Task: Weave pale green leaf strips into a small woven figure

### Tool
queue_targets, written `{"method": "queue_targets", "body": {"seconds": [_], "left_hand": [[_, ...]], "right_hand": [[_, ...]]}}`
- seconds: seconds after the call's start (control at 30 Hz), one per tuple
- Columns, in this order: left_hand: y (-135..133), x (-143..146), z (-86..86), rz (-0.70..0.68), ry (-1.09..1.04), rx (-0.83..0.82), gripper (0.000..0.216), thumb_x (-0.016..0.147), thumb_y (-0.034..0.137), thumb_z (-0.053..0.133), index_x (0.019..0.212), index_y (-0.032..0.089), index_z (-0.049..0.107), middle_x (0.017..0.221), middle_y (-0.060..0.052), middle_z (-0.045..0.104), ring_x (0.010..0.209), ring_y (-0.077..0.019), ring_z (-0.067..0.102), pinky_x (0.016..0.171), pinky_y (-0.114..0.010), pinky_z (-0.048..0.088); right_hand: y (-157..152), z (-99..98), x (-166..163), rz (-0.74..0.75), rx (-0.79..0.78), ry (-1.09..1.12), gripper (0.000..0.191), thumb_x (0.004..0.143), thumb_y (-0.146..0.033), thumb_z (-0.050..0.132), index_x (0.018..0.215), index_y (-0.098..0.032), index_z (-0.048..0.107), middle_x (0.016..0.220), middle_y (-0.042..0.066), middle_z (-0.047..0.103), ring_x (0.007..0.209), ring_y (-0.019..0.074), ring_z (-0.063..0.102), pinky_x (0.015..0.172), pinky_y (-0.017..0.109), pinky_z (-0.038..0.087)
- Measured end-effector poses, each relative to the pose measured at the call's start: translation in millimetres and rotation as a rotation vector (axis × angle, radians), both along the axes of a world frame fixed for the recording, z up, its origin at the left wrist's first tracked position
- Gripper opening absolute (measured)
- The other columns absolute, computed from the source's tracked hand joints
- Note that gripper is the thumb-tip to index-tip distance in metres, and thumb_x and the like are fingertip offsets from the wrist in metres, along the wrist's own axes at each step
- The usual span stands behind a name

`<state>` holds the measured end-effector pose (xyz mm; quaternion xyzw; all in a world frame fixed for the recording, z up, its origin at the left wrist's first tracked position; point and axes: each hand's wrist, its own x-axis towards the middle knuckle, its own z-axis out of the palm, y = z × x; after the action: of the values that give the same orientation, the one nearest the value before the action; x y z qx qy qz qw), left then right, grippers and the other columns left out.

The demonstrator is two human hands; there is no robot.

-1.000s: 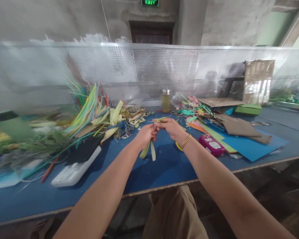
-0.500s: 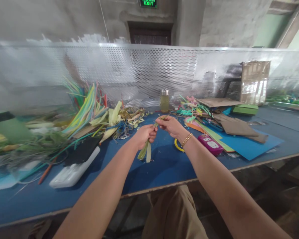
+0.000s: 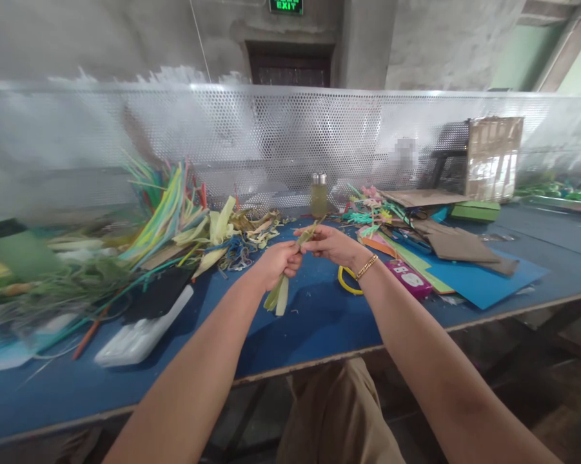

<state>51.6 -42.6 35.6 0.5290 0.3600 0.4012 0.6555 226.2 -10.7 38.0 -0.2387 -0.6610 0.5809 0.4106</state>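
A bundle of pale green dried husk strips (image 3: 276, 298) hangs down from my left hand (image 3: 279, 264), whose fingers are wrapped round its middle. Its upper end rises out of the fist toward my right hand (image 3: 327, 243). The fingers of that hand pinch the top of the bundle, with the thumb below. A gold bracelet (image 3: 366, 266) is on my right wrist. Just under that wrist lies a yellow ring-shaped handle (image 3: 347, 281), partly covered by the arm. Both hands are held above the blue table (image 3: 314, 328).
Left are loose husks (image 3: 220, 225), coloured stems (image 3: 167, 206) and a white case (image 3: 145, 332). A capped bottle (image 3: 318, 196) stands behind my hands. Right are a purple packet (image 3: 411, 278), blue paper (image 3: 478, 283) and cardboard (image 3: 459, 247). A perforated metal screen (image 3: 314, 135) runs along the back.
My right hand's fingers have spread and reach further left over the top of the husk bundle. The hanging strips have swung slightly left; my left hand keeps its hold.
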Motion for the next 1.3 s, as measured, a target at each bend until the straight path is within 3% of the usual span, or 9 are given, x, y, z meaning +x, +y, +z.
{"method": "queue_targets", "body": {"seconds": [0.2, 0.4, 0.5, 0.6, 0.7, 0.83, 0.93, 1.07, 1.3], "left_hand": [[-1.2, -3.1, 1.6, -0.107, 0.04, -0.023, 0.014, 0.09, 0.022, 0.049, 0.077, 0.016, 0.05, 0.054, 0.009, 0.022, 0.042, -0.0036, 0.017, 0.04, -0.012, 0.015], [1.6, -4.7, -1.5, -0.096, 0.02, -0.025, 0.017, 0.091, 0.024, 0.049, 0.077, 0.015, 0.051, 0.054, 0.009, 0.023, 0.041, -0.0037, 0.02, 0.039, -0.013, 0.017], [0.0, -1.4, -3.5, -0.071, 0.022, -0.017, 0.019, 0.092, 0.024, 0.049, 0.076, 0.015, 0.052, 0.054, 0.007, 0.03, 0.041, -0.0041, 0.028, 0.041, -0.014, 0.028], [-2.8, 4.0, -4.5, -0.027, 0.033, -0.019, 0.016, 0.091, 0.017, 0.049, 0.076, 0.014, 0.053, 0.065, -0.001, 0.051, 0.052, -0.0079, 0.05, 0.054, -0.022, 0.047], [-4.2, 7.2, -4.3, -0.032, -0.001, -0.053, 0.01, 0.089, 0.016, 0.053, 0.08, 0.012, 0.057, 0.072, -0.005, 0.056, 0.058, -0.0101, 0.055, 0.061, -0.026, 0.052], [-2.0, 5.9, -2.0, -0.133, -0.154, -0.145, 0.006, 0.086, 0.012, 0.053, 0.087, 0.012, 0.059, 0.059, 0.005, 0.037, 0.043, -0.0036, 0.034, 0.042, -0.013, 0.032], [0.8, 5.0, 1.1, -0.147, -0.146, -0.184, 0.013, 0.085, 0.014, 0.047, 0.085, 0.011, 0.06, 0.056, 0.007, 0.027, 0.04, -0.004, 0.022, 0.036, -0.012, 0.017], [1.3, 7.4, 5.3, -0.114, -0.124, -0.205, 0.029, 0.087, 0.024, 0.037, 0.083, 0.01, 0.062, 0.055, 0.007, 0.022, 0.04, -0.006, 0.017, 0.034, -0.015, 0.014], [-3.5, 11.0, 3.7, -0.07, -0.109, -0.173, 0.026, 0.091, 0.029, 0.045, 0.083, 0.01, 0.063, 0.055, 0.009, 0.019, 0.041, -0.0046, 0.013, 0.036, -0.013, 0.011]], "right_hand": [[5.2, -3.2, 0.1, -0.077, -0.008, 0.073, 0.025, 0.066, -0.032, 0.081, 0.078, -0.016, 0.067, 0.057, -0.005, 0.057, 0.053, 0.0061, 0.047, 0.053, 0.021, 0.037], [9.7, -6.2, -1.2, -0.224, 0.017, 0.05, 0.03, 0.065, -0.037, 0.081, 0.079, -0.015, 0.067, 0.062, -0.002, 0.061, 0.057, 0.0079, 0.054, 0.056, 0.022, 0.041], [9.7, -6.1, -1.3, -0.255, 0.034, 0.028, 0.03, 0.065, -0.037, 0.081, 0.08, -0.014, 0.069, 0.062, -0.001, 0.062, 0.058, 0.008, 0.054, 0.055, 0.022, 0.04], [8.3, -4.8, -0.6, -0.276, 0.045, 0.012, 0.03, 0.063, -0.036, 0.082, 0.079, -0.014, 0.069, 0.063, -0.001, 0.063, 0.058, 0.0085, 0.055, 0.055, 0.022, 0.041], [6.8, -2.7, 0.5, -0.28, 0.072, 0.004, 0.03, 0.061, -0.036, 0.082, 0.077, -0.013, 0.069, 0.061, -0.001, 0.063, 0.056, 0.0085, 0.054, 0.053, 0.022, 0.04], [6.5, -0.8, 1.6, -0.275, 0.106, 0.017, 0.031, 0.063, -0.038, 0.081, 0.077, -0.013, 0.069, 0.061, 0.0, 0.063, 0.053, 0.0081, 0.051, 0.051, 0.023, 0.038], [6.7, -0.5, 1.5, -0.303, 0.119, 0.014, 0.032, 0.063, -0.039, 0.08, 0.078, -0.013, 0.069, 0.061, 0.001, 0.063, 0.054, 0.0083, 0.05, 0.051, 0.023, 0.037], [5.9, -0.3, 0.7, -0.318, 0.117, 0.034, 0.032, 0.063, -0.039, 0.081, 0.078, -0.013, 0.07, 0.062, 0.0, 0.063, 0.055, 0.0081, 0.05, 0.052, 0.023, 0.037], [8.2, -1.6, 3.7, -0.256, 0.081, 0.062, 0.029, 0.064, -0.038, 0.081, 0.077, -0.015, 0.07, 0.063, -0.002, 0.061, 0.055, 0.0063, 0.048, 0.054, 0.023, 0.037]]}}
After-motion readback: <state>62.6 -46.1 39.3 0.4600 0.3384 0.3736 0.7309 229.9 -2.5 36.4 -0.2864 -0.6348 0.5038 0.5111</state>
